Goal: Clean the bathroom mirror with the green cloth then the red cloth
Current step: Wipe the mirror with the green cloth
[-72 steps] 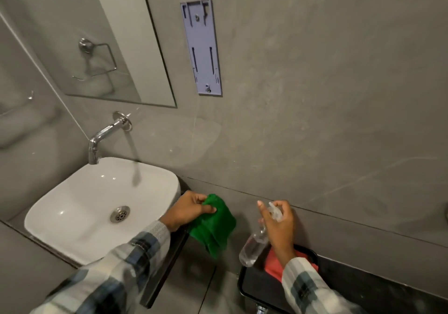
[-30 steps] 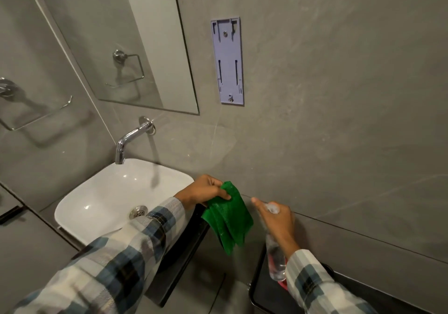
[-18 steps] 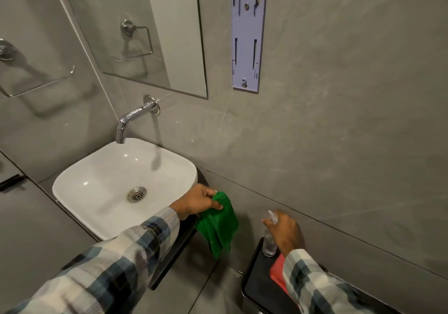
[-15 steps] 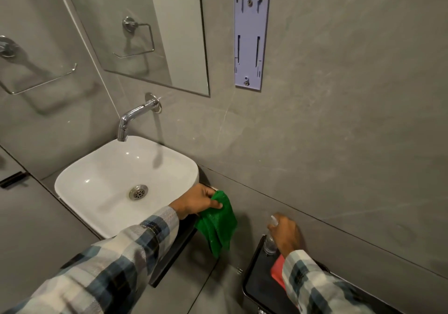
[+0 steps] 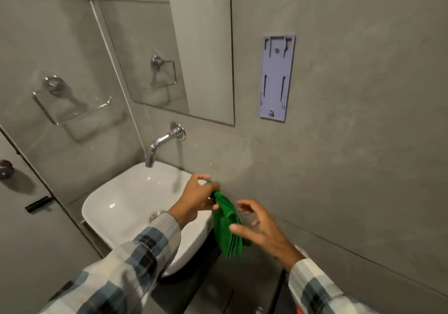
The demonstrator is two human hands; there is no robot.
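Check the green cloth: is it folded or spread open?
Folded. The green cloth hangs bunched in layered folds from the left hand; the open right hand is beside it.
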